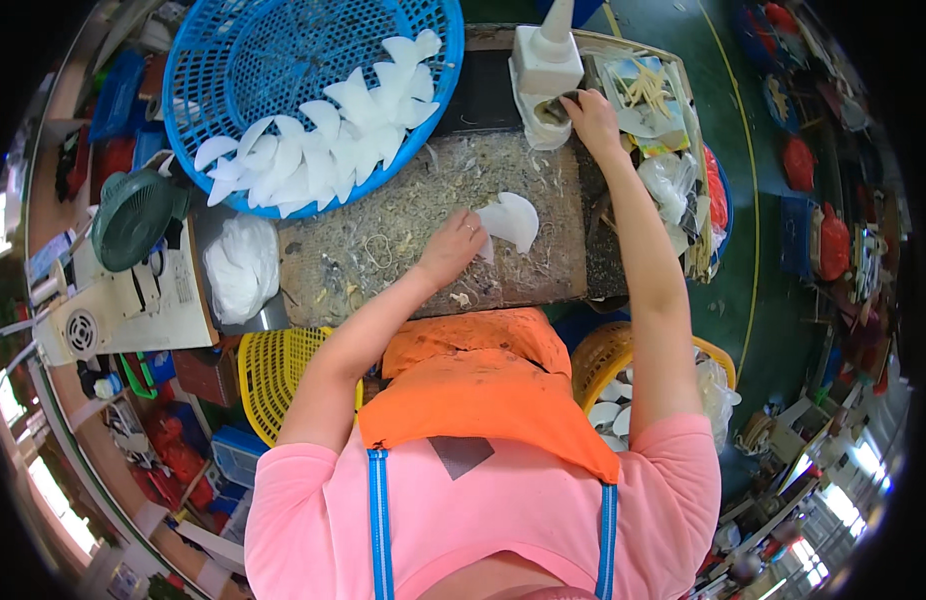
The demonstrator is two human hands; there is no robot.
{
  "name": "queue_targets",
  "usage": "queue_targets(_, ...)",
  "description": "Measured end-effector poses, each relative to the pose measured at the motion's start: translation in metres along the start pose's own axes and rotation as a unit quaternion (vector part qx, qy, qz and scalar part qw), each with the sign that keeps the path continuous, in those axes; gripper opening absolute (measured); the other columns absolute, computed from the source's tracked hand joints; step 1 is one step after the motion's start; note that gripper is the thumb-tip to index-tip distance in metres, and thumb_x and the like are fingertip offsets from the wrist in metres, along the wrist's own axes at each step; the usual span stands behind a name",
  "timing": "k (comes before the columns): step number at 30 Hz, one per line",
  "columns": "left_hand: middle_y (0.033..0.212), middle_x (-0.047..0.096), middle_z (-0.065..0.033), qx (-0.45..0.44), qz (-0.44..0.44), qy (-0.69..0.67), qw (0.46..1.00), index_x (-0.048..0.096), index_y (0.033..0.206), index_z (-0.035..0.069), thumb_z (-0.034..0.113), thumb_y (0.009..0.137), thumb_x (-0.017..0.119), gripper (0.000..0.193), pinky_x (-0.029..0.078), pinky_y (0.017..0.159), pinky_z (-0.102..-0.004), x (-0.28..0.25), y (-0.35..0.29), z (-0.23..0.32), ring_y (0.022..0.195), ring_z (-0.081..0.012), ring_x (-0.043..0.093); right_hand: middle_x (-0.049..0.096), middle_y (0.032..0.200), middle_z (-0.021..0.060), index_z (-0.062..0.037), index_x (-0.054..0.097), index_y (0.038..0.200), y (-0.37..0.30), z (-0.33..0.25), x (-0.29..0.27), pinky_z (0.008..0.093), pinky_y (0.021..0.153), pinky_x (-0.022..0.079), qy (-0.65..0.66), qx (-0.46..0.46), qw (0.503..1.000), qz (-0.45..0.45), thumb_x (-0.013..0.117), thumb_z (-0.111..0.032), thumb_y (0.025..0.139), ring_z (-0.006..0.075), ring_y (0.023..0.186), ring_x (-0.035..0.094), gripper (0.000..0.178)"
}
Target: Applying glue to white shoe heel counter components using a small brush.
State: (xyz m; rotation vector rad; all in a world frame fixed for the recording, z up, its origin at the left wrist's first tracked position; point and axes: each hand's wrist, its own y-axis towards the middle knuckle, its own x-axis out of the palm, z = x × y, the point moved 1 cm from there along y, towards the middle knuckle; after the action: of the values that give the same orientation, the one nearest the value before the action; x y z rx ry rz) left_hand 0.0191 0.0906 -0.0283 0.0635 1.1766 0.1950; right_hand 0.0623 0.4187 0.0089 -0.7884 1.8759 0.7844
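Far left there's a round blue plastic mesh basket with a pile of flat white curved pieces in it. Left hand presses down on the scuffed, glue-crusted tabletop, its grip pinching the edge of one white crescent-shaped piece. That piece lies flat just right of the fingers, long axis running up-left to down-right. Right hand reaches up to a cream machine; can't tell its grip.
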Motion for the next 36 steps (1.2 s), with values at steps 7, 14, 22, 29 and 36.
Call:
queue_targets(7, 0.1, 0.052, -0.0127, -0.281, 0.171, -0.03, 0.944, 0.06, 0.094, 0.008, 0.012, 0.064, 0.072, 0.033, 0.04, 0.083, -0.0424, -0.036, -0.038, -0.014, 0.097, -0.0323, 0.049, 0.06, 0.083, 0.0142, -0.0084, 0.064, 0.105, -0.078, -0.036, -0.033, 0.0412, 0.066, 0.048, 0.223, 0.128, 0.965, -0.052, 0.064, -0.015, 0.078, 0.0338, 0.075, 0.059, 0.028)
queue_targets(14, 0.096, 0.056, -0.0132, -0.37, 0.107, -0.127, 0.914, 0.065, 0.091, 0.007, 0.01, 0.072, 0.065, 0.019, 0.04, 0.082, -0.0412, -0.016, -0.053, -0.028, 0.094, -0.033, 0.05, 0.06, 0.087, 0.0119, -0.0061, 0.067, 0.096, -0.123, -0.139, 0.012, 0.0381, 0.074, 0.048, 0.216, -0.174, 0.908, -0.313, 0.066, -0.002, 0.069, 0.0311, 0.086, 0.059, 0.027)
queue_targets(22, 0.095, 0.055, -0.0127, -0.389, 0.069, -0.137, 0.908, 0.066, 0.09, 0.009, 0.013, 0.07, 0.068, 0.021, 0.042, 0.081, -0.04, -0.007, -0.041, -0.015, 0.094, -0.0321, 0.05, 0.06, 0.092, 0.0122, -0.005, 0.068, 0.089, -0.134, -0.103, -0.001, 0.0387, 0.074, 0.047, 0.17, -0.276, 0.868, -0.376, 0.065, -0.003, 0.068, 0.0309, 0.086, 0.059, 0.021)
queue_targets(29, 0.092, 0.051, -0.0125, -0.381, 0.095, -0.11, 0.913, 0.065, 0.081, 0.009, 0.014, 0.065, 0.072, 0.019, 0.041, 0.078, -0.0409, 0.0, -0.033, -0.002, 0.091, -0.0323, 0.048, 0.06, 0.097, 0.0123, -0.0031, 0.067, 0.092, -0.125, -0.092, 0.001, 0.0379, 0.078, 0.047, 0.243, -0.197, 0.907, -0.282, 0.064, 0.0, 0.067, 0.0295, 0.091, 0.058, 0.025)
queue_targets(36, 0.083, 0.057, -0.0102, -0.451, 0.07, -0.366, 0.811, 0.061, 0.078, 0.005, 0.012, 0.072, 0.066, 0.01, 0.045, 0.065, -0.0372, -0.039, -0.034, -0.008, 0.075, -0.0265, 0.057, 0.059, 0.099, 0.0125, -0.002, 0.066, 0.094, -0.142, -0.076, -0.022, 0.0378, 0.079, 0.046, 0.177, -0.194, 0.887, -0.38, 0.062, 0.003, 0.065, 0.0308, 0.092, 0.058, 0.029)
